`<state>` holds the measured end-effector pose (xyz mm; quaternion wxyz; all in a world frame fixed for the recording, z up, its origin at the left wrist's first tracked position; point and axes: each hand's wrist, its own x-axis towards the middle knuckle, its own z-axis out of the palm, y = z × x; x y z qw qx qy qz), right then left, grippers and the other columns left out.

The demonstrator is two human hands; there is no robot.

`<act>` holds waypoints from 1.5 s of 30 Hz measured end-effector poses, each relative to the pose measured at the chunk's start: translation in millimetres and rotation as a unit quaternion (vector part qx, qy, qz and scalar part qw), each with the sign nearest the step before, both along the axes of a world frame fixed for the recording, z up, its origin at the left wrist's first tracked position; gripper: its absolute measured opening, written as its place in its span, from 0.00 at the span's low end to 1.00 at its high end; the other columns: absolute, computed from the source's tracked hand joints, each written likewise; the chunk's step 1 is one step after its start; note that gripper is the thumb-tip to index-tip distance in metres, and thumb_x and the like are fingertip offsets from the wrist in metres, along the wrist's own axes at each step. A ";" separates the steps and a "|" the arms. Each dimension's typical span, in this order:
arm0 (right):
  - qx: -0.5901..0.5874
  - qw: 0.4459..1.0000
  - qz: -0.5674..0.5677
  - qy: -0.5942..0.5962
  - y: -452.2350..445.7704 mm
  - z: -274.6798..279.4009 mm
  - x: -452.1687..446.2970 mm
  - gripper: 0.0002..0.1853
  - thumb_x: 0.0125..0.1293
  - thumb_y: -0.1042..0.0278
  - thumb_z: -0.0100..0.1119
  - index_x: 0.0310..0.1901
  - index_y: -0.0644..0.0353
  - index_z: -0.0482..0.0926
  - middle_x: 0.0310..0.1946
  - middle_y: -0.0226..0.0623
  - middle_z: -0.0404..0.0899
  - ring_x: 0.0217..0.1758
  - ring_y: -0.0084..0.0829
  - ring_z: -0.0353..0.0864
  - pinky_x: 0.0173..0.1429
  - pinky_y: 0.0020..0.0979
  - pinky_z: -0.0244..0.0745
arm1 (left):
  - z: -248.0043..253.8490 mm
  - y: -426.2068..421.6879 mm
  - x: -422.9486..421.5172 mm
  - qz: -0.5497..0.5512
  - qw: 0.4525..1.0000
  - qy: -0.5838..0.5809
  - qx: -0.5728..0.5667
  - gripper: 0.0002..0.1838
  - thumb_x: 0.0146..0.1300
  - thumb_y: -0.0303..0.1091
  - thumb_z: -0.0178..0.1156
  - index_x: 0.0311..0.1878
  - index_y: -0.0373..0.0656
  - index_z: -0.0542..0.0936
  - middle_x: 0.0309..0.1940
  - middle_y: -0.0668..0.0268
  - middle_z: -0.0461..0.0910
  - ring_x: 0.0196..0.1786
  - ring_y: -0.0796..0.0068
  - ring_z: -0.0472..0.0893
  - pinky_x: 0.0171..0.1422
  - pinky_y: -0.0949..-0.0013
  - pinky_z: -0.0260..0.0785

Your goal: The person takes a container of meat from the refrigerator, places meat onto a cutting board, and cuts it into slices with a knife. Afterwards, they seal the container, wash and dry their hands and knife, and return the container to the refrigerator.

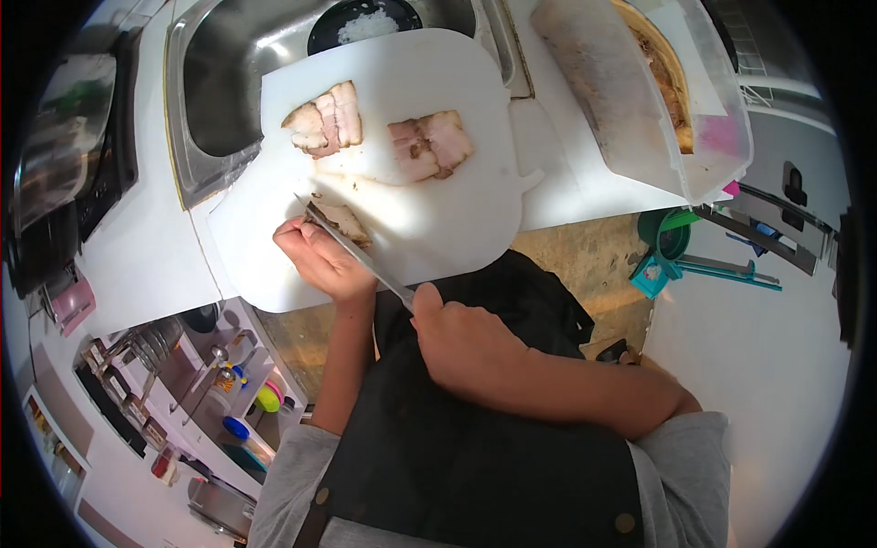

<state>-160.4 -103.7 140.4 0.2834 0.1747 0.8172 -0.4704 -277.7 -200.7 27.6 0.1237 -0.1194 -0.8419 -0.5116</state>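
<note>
My right hand is wrapped round the handle of a knife, whose blade slants up and left across a small piece of meat. My left hand has its fingers curled against that piece, at the left of the blade. The meat lies on a white cutting board. Farther up the board are two groups of sliced meat, one at the left and one at the right. Small crumbs are scattered between them.
Behind the board is a steel sink with a black dish holding white bits. A clear plastic container stands at the right of the counter. Shelves with utensils are at lower left, and a green bucket is at right.
</note>
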 end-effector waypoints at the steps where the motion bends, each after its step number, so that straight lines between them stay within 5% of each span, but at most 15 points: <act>1: 0.006 1.000 0.000 -0.006 -1.4 -1.6 -1.7 0.11 0.67 0.67 0.44 0.35 0.68 0.61 0.17 0.53 0.74 0.22 0.53 0.78 0.27 0.47 0.75 | 1.7 0.6 0.2 -0.002 1.000 -0.001 -0.011 0.12 0.68 0.32 0.37 0.39 0.31 0.64 0.32 0.55 0.64 0.32 0.65 0.65 0.41 0.65 0.62; 8: 0.020 0.998 0.000 0.053 -3.7 -9.0 -5.6 0.11 0.67 0.67 0.46 0.35 0.68 0.61 0.16 0.51 0.74 0.19 0.52 0.77 0.24 0.45 0.74 | 2.3 0.8 -1.4 -0.001 1.000 0.004 -0.023 0.10 0.66 0.30 0.37 0.39 0.31 0.64 0.31 0.55 0.64 0.32 0.64 0.64 0.42 0.64 0.62; 13: -0.047 0.999 0.002 -0.022 10.0 18.6 3.4 0.12 0.67 0.66 0.47 0.34 0.68 0.60 0.17 0.53 0.74 0.19 0.52 0.77 0.24 0.44 0.74 | 0.0 0.7 0.1 0.000 1.000 0.007 0.021 0.09 0.66 0.28 0.37 0.38 0.30 0.64 0.32 0.56 0.63 0.33 0.64 0.63 0.44 0.65 0.61; 34: 0.007 1.000 -0.008 0.004 -9.8 -8.3 -11.7 0.08 0.59 0.77 0.45 0.37 0.69 0.60 0.21 0.55 0.75 0.25 0.54 0.79 0.29 0.46 0.76 | 8.3 1.6 -0.9 -0.010 1.000 -0.027 -0.008 0.09 0.66 0.29 0.37 0.38 0.32 0.64 0.32 0.56 0.63 0.33 0.65 0.64 0.44 0.67 0.61; 45: 0.012 0.999 -0.015 -0.031 -8.4 -7.7 3.1 0.08 0.61 0.73 0.44 0.39 0.68 0.61 0.25 0.57 0.75 0.26 0.55 0.79 0.31 0.48 0.76 | 4.7 5.8 -0.7 -0.008 1.000 0.002 -0.025 0.08 0.66 0.29 0.38 0.38 0.32 0.64 0.31 0.54 0.64 0.33 0.61 0.64 0.44 0.64 0.61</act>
